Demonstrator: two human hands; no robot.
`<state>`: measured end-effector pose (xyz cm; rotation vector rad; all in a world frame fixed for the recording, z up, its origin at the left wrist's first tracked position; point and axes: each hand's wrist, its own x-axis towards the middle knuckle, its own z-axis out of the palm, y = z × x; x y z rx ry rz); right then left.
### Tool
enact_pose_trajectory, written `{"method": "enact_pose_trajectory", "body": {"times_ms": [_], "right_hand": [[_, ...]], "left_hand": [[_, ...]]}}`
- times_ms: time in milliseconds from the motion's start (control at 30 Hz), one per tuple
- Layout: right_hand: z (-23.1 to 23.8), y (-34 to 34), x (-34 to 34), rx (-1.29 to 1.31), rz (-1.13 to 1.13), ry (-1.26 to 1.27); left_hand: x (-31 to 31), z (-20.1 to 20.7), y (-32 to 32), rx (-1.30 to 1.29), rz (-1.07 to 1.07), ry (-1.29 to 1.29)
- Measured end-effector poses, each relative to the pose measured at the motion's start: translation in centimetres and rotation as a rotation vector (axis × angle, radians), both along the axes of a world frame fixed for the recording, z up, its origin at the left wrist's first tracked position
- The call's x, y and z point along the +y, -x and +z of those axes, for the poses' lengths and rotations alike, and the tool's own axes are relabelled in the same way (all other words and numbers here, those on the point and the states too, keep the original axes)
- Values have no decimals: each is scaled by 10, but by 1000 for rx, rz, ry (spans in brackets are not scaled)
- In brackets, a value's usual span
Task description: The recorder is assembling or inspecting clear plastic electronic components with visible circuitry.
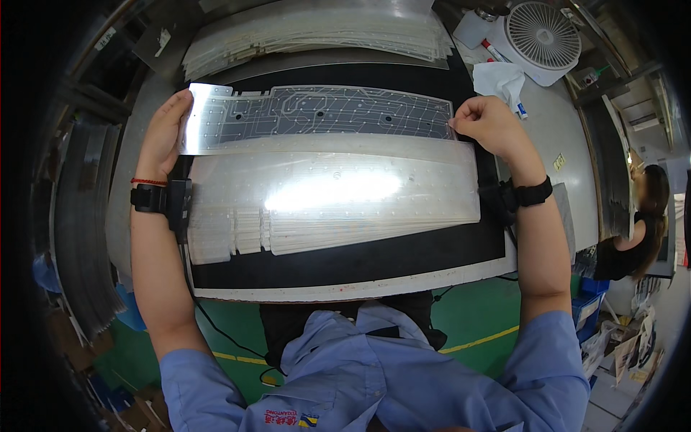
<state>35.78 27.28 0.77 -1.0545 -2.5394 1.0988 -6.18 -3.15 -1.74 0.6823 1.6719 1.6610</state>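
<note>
A thin see-through keyboard membrane sheet (338,113) with pale printed circuit lines stretches between my hands, the black mat showing through it. My left hand (167,129) grips its left end, which shines with glare, thumb and fingers closed on the edge. At the upper right corner, my right hand (491,124) pinches the sheet between thumb and fingertips. Just nearer to me lies a fanned stack of similar clear sheets (345,209), with bright glare across its middle. The held sheet's lower edge meets or overlaps this stack; I cannot tell whether they touch.
A black mat (360,268) covers the table. Another sheet stack (317,36) lies at the far side. At the far right are a white fan (543,36), a white tissue (500,81) and markers. Cables hang from my wristbands. Another person (633,230) is at the right.
</note>
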Motion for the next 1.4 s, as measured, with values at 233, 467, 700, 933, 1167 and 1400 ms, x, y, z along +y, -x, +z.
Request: {"method": "enact_pose_trajectory", "body": {"times_ms": [233, 467, 700, 933, 1167, 1400], "right_hand": [[-5, -2, 4, 17, -3, -20], [-8, -4, 8, 37, -16, -35], [-10, -6, 11, 34, -2, -31], [-4, -11, 12, 392, -254, 218], [3, -31, 29, 430, -176, 383], [5, -9, -2, 465, -191, 498]], "left_hand": [[2, 1, -1, -2, -11, 5], [2, 3, -4, -6, -18, 5], [2, 2, -3, 0, -5, -5], [1, 8, -6, 41, -30, 38], [-4, 7, 1, 41, -21, -75], [0, 3, -1, 16, 11, -105]]}}
